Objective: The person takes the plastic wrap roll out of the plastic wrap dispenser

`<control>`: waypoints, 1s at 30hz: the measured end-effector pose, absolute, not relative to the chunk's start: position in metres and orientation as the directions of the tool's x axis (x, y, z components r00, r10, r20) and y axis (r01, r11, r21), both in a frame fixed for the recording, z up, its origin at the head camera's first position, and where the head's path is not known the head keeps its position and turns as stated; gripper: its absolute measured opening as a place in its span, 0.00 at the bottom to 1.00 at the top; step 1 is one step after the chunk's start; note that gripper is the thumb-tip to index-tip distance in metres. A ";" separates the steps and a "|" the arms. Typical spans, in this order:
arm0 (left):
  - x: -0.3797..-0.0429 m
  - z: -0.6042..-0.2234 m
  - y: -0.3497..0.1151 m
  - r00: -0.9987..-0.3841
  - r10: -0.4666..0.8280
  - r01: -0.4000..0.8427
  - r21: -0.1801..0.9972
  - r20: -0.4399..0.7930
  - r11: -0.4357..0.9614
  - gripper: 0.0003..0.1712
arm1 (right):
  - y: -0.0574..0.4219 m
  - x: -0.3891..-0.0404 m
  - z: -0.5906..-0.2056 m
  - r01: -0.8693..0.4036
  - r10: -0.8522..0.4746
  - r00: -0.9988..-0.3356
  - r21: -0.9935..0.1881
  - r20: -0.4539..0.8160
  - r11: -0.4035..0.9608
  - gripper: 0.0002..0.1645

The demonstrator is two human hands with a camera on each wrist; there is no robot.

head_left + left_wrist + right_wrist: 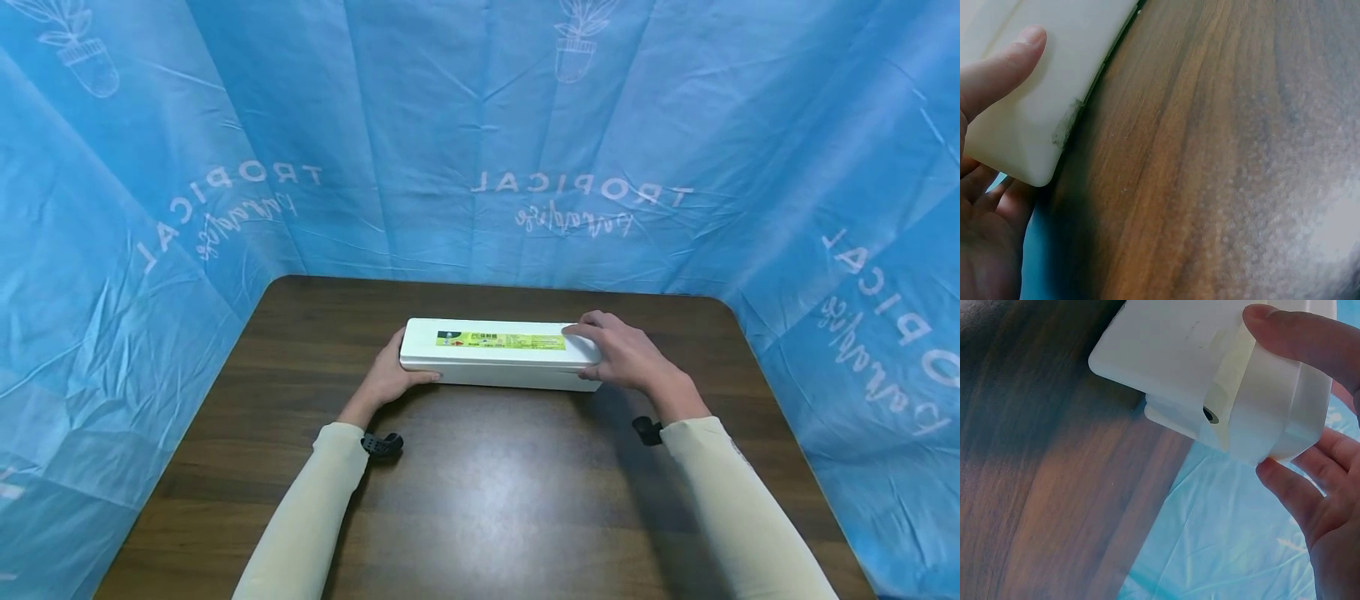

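Together, a person's left hand (392, 375), curled round one end, and right hand (630, 354), gripping the lid (487, 355) at the other, hold a long white box (498, 376) on a dark wooden table (480, 492) before blue printed sheeting (420, 108).

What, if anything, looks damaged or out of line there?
Two things: the white cling-film box has a ragged gray patch at its lower front edge, near the left hand, possibly dirt or tape residue. Its lid also sits unevenly, gaping at the end that the right hand grips.
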State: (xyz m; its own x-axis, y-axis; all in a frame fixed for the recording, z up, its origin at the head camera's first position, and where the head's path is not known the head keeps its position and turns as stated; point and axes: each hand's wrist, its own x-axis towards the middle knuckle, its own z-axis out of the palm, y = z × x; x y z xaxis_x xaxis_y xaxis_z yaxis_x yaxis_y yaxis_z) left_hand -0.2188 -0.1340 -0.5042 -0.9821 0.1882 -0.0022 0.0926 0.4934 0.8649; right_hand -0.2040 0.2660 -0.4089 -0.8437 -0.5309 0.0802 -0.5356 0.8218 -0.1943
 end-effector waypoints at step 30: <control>-0.218 -0.503 -0.133 -0.986 0.162 0.060 0.857 -0.028 0.513 0.62 | 0.267 -0.200 -0.364 -0.470 -0.462 -0.882 -0.199 0.089 0.860 0.43</control>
